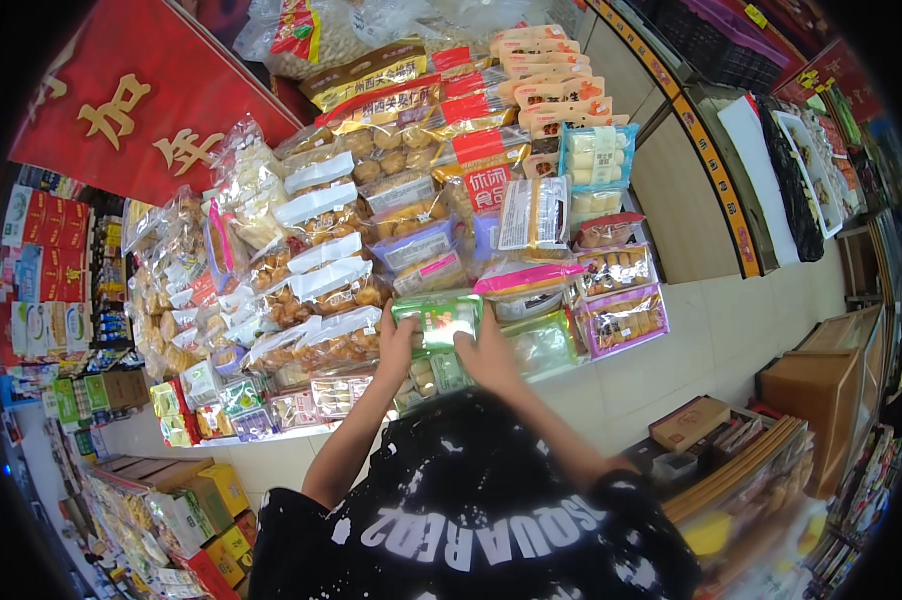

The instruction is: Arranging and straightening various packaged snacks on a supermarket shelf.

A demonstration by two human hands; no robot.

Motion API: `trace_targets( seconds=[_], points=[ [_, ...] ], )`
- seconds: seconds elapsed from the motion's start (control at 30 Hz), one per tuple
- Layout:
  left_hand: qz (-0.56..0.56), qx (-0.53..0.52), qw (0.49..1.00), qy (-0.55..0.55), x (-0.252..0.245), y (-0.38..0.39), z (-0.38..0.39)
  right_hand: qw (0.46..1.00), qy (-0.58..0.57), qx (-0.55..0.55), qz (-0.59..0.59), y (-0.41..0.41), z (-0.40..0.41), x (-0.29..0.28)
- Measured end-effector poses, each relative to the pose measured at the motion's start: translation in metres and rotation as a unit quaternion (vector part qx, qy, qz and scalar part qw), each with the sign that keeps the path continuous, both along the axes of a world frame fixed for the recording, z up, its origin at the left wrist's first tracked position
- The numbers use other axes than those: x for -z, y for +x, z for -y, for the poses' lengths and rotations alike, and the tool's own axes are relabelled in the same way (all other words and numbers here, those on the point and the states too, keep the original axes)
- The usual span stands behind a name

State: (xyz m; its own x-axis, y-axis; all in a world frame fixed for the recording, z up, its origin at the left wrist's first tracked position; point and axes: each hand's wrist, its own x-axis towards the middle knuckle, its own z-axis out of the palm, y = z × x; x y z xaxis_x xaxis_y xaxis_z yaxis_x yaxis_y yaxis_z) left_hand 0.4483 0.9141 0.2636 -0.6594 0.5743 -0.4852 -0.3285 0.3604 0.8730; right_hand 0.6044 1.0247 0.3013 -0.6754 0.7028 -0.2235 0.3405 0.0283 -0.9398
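Between my two hands is a green plastic snack package [439, 319] with a clear window, held above the front of a packed snack display. My left hand [397, 341] grips its left end, and my right hand [488, 352], a little blurred, has hold of its right end with the thumb on top. Under and beside it sit a clear green-edged pack [537, 345] and a pack of pale round pastries [421, 377]. A pink-topped bag [529, 277] lies just beyond my right hand. Bags of brown pastries [346, 330] stand left of my left hand.
Purple-trimmed pastry boxes [622, 321] mark the display's right corner. A red sign [150, 97] rises at the back left. Tiled floor [698, 330] runs along the right side, with a wooden cabinet [818, 397] beyond. Stacked cartons [218, 495] stand at lower left.
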Motion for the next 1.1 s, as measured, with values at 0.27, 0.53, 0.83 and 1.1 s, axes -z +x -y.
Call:
trace_targets(
  seconds=[0.27,0.53,0.83,1.1],
  points=[
    [-0.058,-0.03,0.993,-0.1,0.048,0.006,-0.002,0.987,0.054,-0.071,0.131,-0.022,-0.024,0.075],
    [-0.587,0.134,0.787,-0.131,0.01,0.032,-0.02,0.978,0.051,-0.11,0.17,-0.021,-0.034,0.074],
    [-0.452,0.348,0.792,-0.218,0.035,0.003,-0.031,0.984,0.051,-0.117,0.127,0.031,-0.029,0.004],
    [-0.396,0.43,0.79,-0.187,0.027,-0.015,-0.039,0.97,0.047,0.239,-0.013,0.104,-0.083,0.025]
  ],
)
